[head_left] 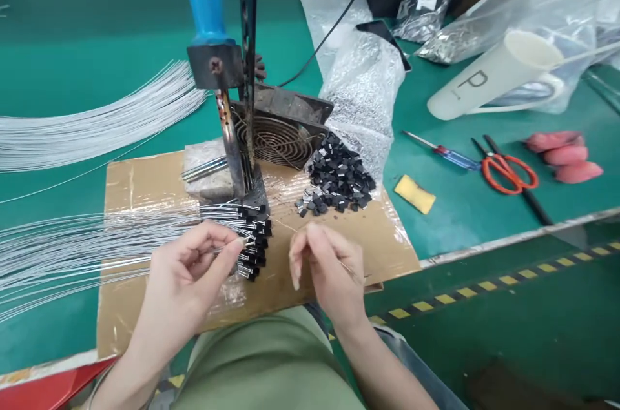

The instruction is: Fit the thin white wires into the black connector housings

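My left hand (pixel 196 271) pinches what seems a wire end (pixel 248 241) at the black connectors (pixel 261 243), my right hand (pixel 334 261) a thin strand (pixel 282 223) beside the soldering iron (pixel 228 126), which, if brushed, could burn either.

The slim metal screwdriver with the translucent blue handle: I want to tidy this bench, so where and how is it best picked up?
Probably by mid-handle, from above, pinching across it: the screwdriver lies flat, its handle is thicker than the shaft, and the tip points left. The handle's end lies close to the scissors with orange loop handles, so grip short of it.
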Demonstrator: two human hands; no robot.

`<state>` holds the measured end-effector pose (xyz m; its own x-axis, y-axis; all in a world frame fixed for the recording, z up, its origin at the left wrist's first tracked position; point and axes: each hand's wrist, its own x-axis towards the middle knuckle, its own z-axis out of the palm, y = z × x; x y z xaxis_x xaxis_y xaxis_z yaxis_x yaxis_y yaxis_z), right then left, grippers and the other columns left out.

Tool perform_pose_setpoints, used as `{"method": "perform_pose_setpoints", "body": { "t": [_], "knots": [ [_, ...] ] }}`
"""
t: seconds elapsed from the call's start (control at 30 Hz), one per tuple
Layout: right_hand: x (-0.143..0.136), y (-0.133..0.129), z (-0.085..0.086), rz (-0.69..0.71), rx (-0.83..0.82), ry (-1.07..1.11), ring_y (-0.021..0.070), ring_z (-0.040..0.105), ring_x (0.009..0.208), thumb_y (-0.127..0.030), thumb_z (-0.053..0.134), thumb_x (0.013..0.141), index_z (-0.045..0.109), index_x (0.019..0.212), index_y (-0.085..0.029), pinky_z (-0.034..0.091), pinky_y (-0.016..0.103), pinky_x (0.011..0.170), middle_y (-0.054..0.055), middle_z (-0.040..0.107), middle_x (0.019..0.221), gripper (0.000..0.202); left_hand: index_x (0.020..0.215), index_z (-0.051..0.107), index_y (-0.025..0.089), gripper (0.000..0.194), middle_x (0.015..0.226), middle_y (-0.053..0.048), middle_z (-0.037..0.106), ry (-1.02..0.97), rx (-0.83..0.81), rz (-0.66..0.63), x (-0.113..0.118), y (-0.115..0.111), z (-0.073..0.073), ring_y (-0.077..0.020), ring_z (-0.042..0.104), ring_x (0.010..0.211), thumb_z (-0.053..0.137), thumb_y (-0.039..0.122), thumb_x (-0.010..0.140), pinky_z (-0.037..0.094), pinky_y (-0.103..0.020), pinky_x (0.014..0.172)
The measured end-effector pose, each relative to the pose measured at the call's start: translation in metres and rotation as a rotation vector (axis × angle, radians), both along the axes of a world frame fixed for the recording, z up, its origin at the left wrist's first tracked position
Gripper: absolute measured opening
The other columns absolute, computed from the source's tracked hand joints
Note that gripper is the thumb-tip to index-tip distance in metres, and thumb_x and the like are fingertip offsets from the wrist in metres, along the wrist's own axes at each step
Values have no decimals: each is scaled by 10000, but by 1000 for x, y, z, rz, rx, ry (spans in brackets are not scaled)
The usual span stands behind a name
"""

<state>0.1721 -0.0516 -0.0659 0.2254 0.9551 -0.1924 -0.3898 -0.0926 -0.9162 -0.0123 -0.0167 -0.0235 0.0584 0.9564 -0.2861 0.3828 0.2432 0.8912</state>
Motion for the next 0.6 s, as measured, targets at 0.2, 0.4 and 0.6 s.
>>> {"method": "perform_pose_setpoints", "body": {
  "t": [0.2,0.4,0.6],
  "knots": [
    [-14,-2,-4,121,-23,17,88,631,540,-316,712,988,830,885,-201,578,188,488,17,726,758,194,774,756,205,169,704,-12,700,10,-41,70,5,-5,7,-126,575,599,787,361,829,390,-212,505],
    [-18,-1,-1,143,-4,13,84,629,555,-294,704,994,862,935,-228,586,184,502,21,724,806,181,761,735,197,184,669,-5,673,-43,-36,15,3,-5,8,-124,544,568,769,351,856,356,-223,489],
    [-22,-2,0,183,24,30,63,611,537,-258,696,999,870,1027,-278,576,169,502,13,727,832,178,782,725,190,188,687,-4,672,-73,-64,-2,3,-7,7,-124,545,593,740,343,889,358,-222,511]
  ]
}}
